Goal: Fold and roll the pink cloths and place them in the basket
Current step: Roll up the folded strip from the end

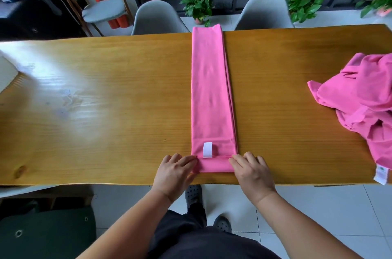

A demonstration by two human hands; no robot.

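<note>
**A:** Pink cloth lies as a long, narrow folded strip across the bench, running from the near edge to the far one. Its near end is turned over into a first small roll.

**B:** And the grips?

**A:** In the head view the left grip curls its fingers over the roll's left end, and the right grip does the same at the right end. Both hold cloth. The thumbs are hidden.

**B:** So the roll sits between them?

**A:** Yes, touching both, just inside the bench's near edge. A white label lies right beyond the roll, nearer the left grip.

**B:** How would you roll it well?

**A:** I'd move both ends forward at the same pace, so the roll runs square to the strip, and pull it snug at each turn. The layers along the right edge look slightly stepped, so that side could creep outward. I'd tuck the label inside.

**B:** Anything else?

**A:** A heap of pink cloths waits at the right, well apart. I see no basket.
</note>
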